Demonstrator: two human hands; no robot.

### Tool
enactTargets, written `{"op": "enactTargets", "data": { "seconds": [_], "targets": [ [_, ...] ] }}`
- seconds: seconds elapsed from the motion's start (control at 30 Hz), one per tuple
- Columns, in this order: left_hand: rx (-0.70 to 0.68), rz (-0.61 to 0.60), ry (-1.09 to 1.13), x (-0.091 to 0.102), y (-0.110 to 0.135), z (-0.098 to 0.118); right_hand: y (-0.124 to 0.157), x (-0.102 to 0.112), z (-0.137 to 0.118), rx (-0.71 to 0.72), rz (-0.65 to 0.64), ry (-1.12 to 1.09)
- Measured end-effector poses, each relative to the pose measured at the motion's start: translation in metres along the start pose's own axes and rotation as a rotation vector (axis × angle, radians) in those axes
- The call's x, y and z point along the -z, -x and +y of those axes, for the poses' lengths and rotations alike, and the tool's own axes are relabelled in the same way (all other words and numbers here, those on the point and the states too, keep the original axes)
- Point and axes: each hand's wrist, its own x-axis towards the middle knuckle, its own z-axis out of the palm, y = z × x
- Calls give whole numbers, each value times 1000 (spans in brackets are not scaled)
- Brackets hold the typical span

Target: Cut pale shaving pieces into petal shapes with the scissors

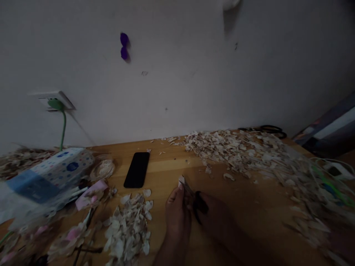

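Close to the middle of the wooden table (166,162), my left hand (177,210) pinches a small pale flake (181,180) between thumb and fingers. It looks like a thin petal or a piece of dried skin. My right hand (212,212) is closed round the black handles of a pair of scissors (200,205). The scissor blades point up and left and meet the pale flake just above my left fingertips. To the left of my hands lies a pile of pale, rounded, petal-like pieces (129,225). The picture is dim, so the flake's exact kind is unclear.
A black phone (137,170) lies behind the pile. Pale scraps (227,149) heap along the back and right. Another pair of scissors (270,130) rests by the wall. At left are a blue-and-white tissue box (52,173), a pink block (90,194) and a plugged-in green cable (63,125).
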Motion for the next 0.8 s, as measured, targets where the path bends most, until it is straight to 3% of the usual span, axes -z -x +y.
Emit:
{"op": "enactTargets", "data": {
  "seconds": [0.8],
  "targets": [
    [-17,33,17,-2,0,0,0,-5,1,-33,-16,-11]
  ]
}}
